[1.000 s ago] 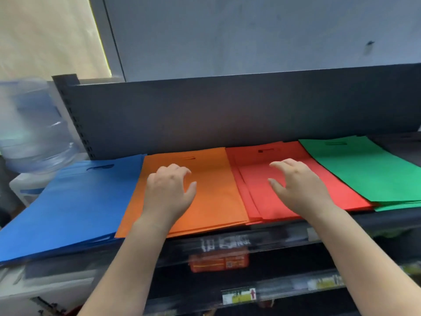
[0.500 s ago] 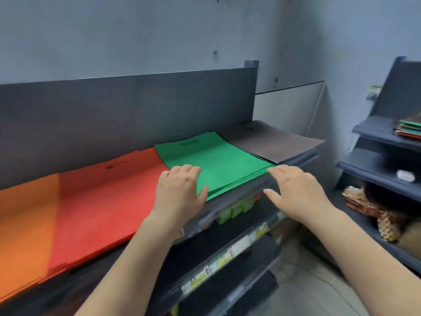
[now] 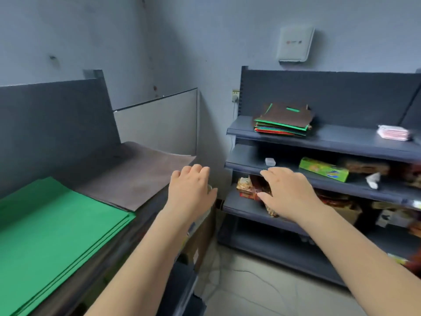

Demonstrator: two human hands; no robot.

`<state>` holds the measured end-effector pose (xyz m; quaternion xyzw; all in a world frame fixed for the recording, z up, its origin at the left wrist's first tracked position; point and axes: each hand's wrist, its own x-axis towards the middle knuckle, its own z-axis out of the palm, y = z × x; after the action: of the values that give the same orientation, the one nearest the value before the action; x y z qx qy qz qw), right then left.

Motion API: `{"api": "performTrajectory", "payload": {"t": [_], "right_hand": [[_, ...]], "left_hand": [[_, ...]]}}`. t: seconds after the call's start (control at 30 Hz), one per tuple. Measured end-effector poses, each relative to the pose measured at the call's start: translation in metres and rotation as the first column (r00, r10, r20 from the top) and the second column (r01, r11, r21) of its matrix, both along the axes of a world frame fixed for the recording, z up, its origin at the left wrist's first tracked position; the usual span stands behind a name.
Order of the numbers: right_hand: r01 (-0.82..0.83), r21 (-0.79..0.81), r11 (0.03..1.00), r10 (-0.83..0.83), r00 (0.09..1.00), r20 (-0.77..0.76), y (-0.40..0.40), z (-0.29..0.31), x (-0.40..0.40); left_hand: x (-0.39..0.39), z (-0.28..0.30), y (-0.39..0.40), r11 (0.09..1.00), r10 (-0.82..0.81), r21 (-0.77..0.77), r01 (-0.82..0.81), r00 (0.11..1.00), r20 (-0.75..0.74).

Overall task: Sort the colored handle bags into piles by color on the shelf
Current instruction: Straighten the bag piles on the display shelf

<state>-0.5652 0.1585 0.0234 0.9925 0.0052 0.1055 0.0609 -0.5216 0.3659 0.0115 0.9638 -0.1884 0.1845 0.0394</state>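
1. A grey-walled corner of a small shop is seen, with a dark shelf (image 3: 141,215) along the left side and a second shelf unit (image 3: 330,142) against the far wall on the right.
2. On the left shelf, a green pile (image 3: 57,226) of handle bags is laid flat, and just beside it, toward the corner, a brown pile (image 3: 136,176) is spread out, its far edge overhanging the shelf end.
3. On the top tier of the second shelf unit, a mixed stack of bags (image 3: 283,122) is waiting: a brown bag lies on top, with green, red and other coloured edges showing beneath. These are judged to be the unsorted ones.
4. The left hand (image 3: 191,190) is held out in the air past the end of the left shelf, fingers relaxed and loosely spread, nothing in it.
5. The right hand (image 3: 287,192) is likewise stretched forward, palm down and empty, in front of the lower tiers of the second unit.
6. The step in hand is judged to be the reach toward the unsorted stack; no bag is being carried at the moment.
7. The next move calls for both hands to be raised to the top tier, well above where they hover, and the top bag to be lifted off cleanly.
8. On the lower tiers, a green box (image 3: 323,169) and snack packets (image 3: 247,187) are stocked, apart from the task.
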Motion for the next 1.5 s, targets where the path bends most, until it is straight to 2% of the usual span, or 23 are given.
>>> {"api": "performTrajectory", "payload": {"t": [0.43,0.57,0.83,1.03,1.2,1.37,1.5], "right_hand": [[0.233,0.002,0.972,-0.233,0.971,0.054,-0.132,0.019,0.142],[0.251,0.035,0.967,-0.253,0.965,0.070,-0.164,0.013,0.181],[0.273,0.161,0.949,-0.284,0.957,0.054,-0.242,0.003,0.265],[0.262,0.244,0.934,-0.281,0.959,0.045,-0.312,-0.012,0.338],[0.277,0.305,0.911,-0.292,0.956,0.004,-0.364,-0.026,0.393],[0.387,0.416,0.823,-0.391,0.917,-0.080,-0.400,-0.038,0.438],[0.409,0.581,0.704,-0.437,0.894,-0.100,-0.423,-0.049,0.461]], "left_hand": [[0.188,0.021,-0.153,0.980,-0.199,0.005,0.199,0.980,-0.012],[0.236,0.015,-0.186,0.975,-0.221,0.017,0.221,0.975,-0.012],[0.333,-0.004,-0.259,0.965,-0.260,-0.072,0.253,0.959,-0.110],[0.406,-0.013,-0.318,0.970,-0.223,-0.123,0.210,0.970,-0.097],[0.455,-0.023,-0.364,0.972,-0.221,-0.092,0.216,0.973,-0.059],[0.493,-0.033,-0.391,0.985,-0.159,-0.090,0.150,0.981,-0.107],[0.507,-0.043,-0.405,0.972,-0.223,-0.107,0.208,0.963,-0.152]]}}
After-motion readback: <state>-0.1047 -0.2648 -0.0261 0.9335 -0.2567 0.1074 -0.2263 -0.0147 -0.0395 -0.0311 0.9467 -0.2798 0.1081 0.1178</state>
